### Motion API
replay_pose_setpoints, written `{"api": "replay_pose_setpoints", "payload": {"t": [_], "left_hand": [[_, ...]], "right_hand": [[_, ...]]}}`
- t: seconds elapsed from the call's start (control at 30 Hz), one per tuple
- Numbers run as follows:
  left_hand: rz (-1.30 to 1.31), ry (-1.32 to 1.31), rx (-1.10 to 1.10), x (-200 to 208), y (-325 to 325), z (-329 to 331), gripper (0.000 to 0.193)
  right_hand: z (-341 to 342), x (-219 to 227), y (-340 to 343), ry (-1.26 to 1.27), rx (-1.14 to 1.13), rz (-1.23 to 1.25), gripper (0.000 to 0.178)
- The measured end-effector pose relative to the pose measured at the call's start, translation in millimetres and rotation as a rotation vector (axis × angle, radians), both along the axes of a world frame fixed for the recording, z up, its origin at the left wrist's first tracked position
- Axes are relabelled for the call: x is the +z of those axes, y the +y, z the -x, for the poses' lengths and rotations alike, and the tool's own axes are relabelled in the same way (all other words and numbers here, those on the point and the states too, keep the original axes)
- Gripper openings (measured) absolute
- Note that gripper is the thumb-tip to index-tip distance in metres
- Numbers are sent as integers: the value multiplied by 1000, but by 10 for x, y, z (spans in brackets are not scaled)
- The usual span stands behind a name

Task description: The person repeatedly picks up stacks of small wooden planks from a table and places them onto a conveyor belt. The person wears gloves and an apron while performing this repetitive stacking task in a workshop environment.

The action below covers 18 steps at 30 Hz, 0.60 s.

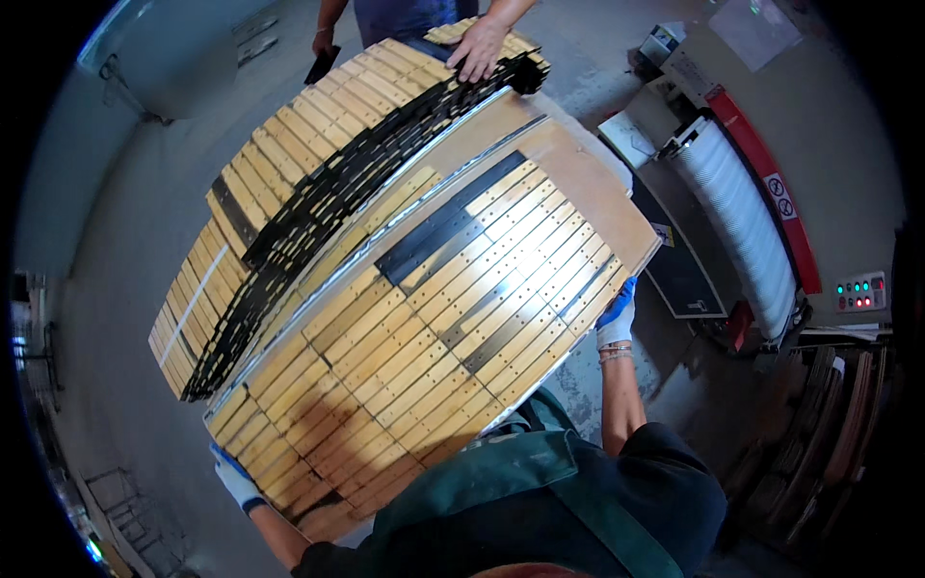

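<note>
Left fingers (227, 460) and right fingers (621, 301) grasp the board (590, 193) by its edges
Yellowish wooden slats (438, 352) lie in rows between them.

From here, a hand could pass over the floor (120, 318) leftward, but stacked wooden strips (308, 130) block the board's (602, 197) far side.

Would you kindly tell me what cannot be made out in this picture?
Head view, hidden: the underside of the board, and any fingers of the left hand or right hand beneath it, covered by the board itself.
Head view, cut off: the co-worker's head, by the top edge.
Head view, too small and dim: the dark thing in the co-worker's hand.
</note>
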<state>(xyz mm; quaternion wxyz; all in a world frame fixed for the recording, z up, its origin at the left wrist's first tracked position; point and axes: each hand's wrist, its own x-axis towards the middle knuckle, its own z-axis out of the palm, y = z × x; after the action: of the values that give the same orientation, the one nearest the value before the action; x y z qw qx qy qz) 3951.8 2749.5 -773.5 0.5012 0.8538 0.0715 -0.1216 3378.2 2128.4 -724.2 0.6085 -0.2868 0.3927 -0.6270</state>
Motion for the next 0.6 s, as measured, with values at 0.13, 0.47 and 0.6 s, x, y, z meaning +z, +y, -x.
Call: {"api": "replay_pose_setpoints", "payload": {"t": [0.13,0.47,0.6], "left_hand": [[23,37,62,-144,146,-4,76],[20,77,-8,11,182,-128,64],[-119,-42,-79,-456,643,-464,64]], "right_hand": [[-9,11,-6,-31,-3,37,61],[203,26,246,-79,-29,-105,55],[114,31,112,-91,-16,-109,51]]}}
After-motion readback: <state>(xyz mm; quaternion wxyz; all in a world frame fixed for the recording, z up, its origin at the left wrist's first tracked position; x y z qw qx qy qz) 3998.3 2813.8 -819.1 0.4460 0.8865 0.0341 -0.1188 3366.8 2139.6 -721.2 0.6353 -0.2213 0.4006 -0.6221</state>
